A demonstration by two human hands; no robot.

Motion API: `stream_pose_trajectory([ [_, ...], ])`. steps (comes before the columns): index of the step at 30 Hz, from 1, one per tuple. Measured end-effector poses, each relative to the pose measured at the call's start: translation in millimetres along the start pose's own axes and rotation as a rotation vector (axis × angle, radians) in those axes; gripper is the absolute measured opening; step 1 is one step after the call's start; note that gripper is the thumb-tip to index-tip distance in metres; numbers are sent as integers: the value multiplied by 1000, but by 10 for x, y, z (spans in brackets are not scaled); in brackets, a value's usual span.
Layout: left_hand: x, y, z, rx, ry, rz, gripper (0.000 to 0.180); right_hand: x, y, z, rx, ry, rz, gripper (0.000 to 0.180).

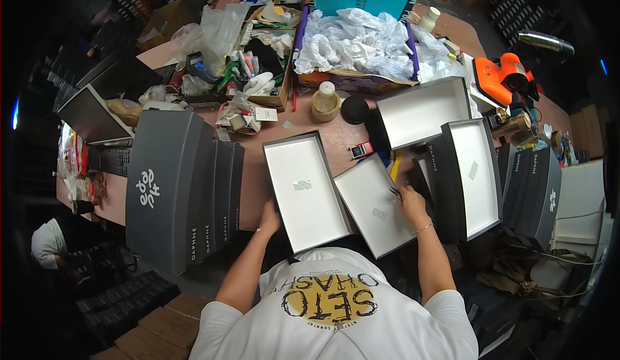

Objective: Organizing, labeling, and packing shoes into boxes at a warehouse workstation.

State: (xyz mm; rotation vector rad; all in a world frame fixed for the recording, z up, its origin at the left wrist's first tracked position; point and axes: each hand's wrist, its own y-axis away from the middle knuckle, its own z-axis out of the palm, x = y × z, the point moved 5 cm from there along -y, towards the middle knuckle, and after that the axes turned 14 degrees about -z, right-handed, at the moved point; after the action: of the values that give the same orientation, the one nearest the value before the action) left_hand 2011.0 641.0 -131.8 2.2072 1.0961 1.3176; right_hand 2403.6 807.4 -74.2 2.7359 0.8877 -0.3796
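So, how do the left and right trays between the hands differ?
Pose: left tray is turned slightly, right tray noticeably more.
Contact: left hand is at the left tray's outer side, right hand at the right tray's.
Shared: white insides, dark rims, one pale sticker each.

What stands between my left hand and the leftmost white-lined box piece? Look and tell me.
Nothing visible: the left hand is right at the left side of the white-lined box piece; exact contact is unclear.

Head cam, wide fisheye, upright, looking steeply down and forward over wearer's shirt (332,315). Worktop (253,173) mid-frame, close; room at rim, farther.
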Motion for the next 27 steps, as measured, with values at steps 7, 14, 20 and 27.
stream_pose_trajectory([
  [7,-380,42,-825,102,49,-57,29,-399,-577,265,-106,-24,-212,16],
  [14,-583,436,-839,44,1033,-169,54,-382,-1632,280,24,91,-292,24],
  [20,-283,734,-992,353,399,-49,51,-392,-1766,345,32,35,-156,39],
  [27,-209,707,-930,450,42,51,52,-1863,-1770,-629,103,-444,-615,54],
])
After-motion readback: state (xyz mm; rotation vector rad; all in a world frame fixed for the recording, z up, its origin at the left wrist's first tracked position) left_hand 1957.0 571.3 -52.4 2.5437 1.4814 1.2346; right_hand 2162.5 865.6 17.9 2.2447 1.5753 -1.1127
